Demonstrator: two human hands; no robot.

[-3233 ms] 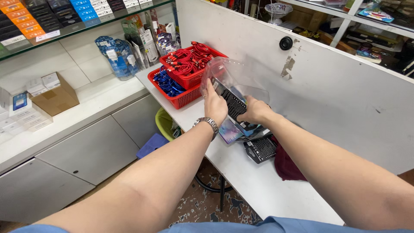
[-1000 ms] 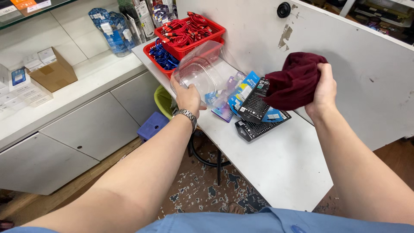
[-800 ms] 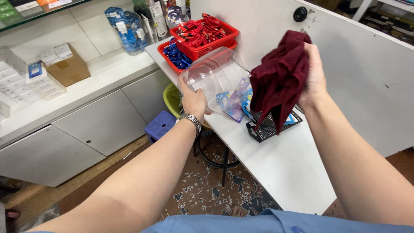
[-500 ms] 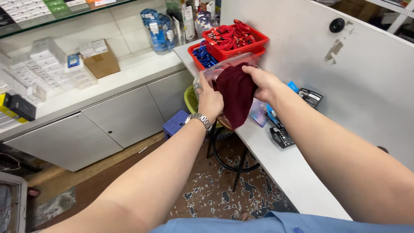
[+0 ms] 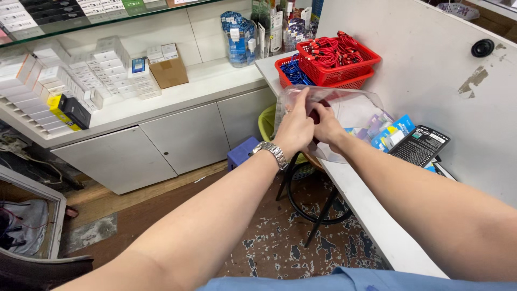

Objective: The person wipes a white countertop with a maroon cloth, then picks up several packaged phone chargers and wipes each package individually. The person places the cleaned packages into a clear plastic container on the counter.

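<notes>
Both hands are working at one clear plastic container (image 5: 350,110), held at the edge of the white table (image 5: 377,226). Left hand (image 5: 293,126) is gripping the container's near rim, fingers closed on the plastic, thumb side up; a metal wristwatch (image 5: 269,152) is sitting on that wrist. Right hand (image 5: 326,126) is just beside the left, touching it, fingers curled shut on a dark red cloth (image 5: 314,116) at the container's mouth. Only a sliver of the cloth is showing between the two hands; the rest is hidden, so can't tell how far in it's sitting.

Just beyond the grip, past the container: two stacked red baskets (image 5: 336,67), upper one full of red cables, lower one showing blue cables. To the right of the grip, on the table: blue packets (image 5: 396,132) and a black flat package (image 5: 420,145), near the container. Below the grip, under the table edge: a green bin (image 5: 266,121) and a blue stool (image 5: 242,153).
</notes>
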